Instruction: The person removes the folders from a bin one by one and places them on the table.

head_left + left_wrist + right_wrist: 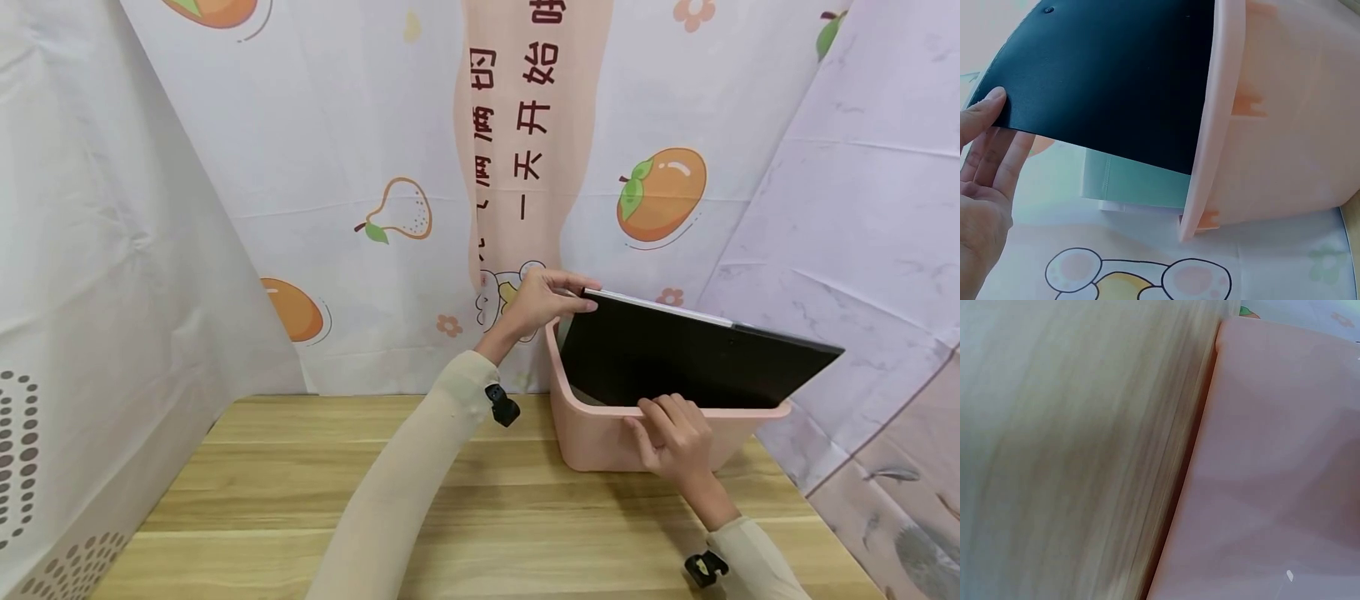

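Observation:
A pink plastic storage bin stands at the right of the table, and its smooth side fills much of the right wrist view. A flat black folder leans inside it, tilted, its upper edge above the rim. My left hand pinches the folder's upper left corner between thumb and fingers. In the left wrist view a rivet shows on its black face. My right hand grips the bin's front rim, fingers over the top and thumb outside. A pale green folder stands behind the black one.
The bin rests on a wood-grain table, close to the printed cloth hanging at the back. More cloth hangs along the right side. Each sleeve carries a small black wrist camera.

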Motion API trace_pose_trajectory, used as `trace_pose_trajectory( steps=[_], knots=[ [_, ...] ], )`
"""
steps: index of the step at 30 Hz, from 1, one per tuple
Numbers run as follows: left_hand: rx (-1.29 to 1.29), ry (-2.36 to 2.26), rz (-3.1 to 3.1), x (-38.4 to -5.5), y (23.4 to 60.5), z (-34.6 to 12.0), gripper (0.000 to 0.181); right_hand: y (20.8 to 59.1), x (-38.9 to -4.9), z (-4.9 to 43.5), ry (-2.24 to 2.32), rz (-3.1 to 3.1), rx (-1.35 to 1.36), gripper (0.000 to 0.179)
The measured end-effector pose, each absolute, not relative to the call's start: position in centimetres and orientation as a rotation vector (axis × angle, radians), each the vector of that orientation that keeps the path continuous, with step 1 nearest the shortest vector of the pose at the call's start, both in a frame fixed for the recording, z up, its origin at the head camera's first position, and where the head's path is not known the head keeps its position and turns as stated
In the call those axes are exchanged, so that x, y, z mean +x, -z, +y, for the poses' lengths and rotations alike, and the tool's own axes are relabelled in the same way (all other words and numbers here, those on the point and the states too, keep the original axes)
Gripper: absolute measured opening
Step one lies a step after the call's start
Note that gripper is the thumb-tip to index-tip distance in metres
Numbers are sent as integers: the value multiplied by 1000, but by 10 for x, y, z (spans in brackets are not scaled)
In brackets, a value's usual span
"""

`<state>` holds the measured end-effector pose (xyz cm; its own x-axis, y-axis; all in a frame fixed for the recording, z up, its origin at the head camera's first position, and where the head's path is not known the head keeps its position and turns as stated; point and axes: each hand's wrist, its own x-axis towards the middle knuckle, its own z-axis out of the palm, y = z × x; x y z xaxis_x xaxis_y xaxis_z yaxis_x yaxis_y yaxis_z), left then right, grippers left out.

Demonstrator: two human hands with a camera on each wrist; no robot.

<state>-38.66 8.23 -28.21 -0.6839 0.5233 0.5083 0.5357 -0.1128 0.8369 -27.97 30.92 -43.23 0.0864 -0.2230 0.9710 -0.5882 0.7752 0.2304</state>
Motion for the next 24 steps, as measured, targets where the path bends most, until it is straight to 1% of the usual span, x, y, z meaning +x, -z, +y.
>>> trace_pose_trajectory(
  steps=[24],
  knots=[
    [-1173,1984,-2017,-382,270,84,29,428,-278,308,-311,-1468,705,51]
  ],
)
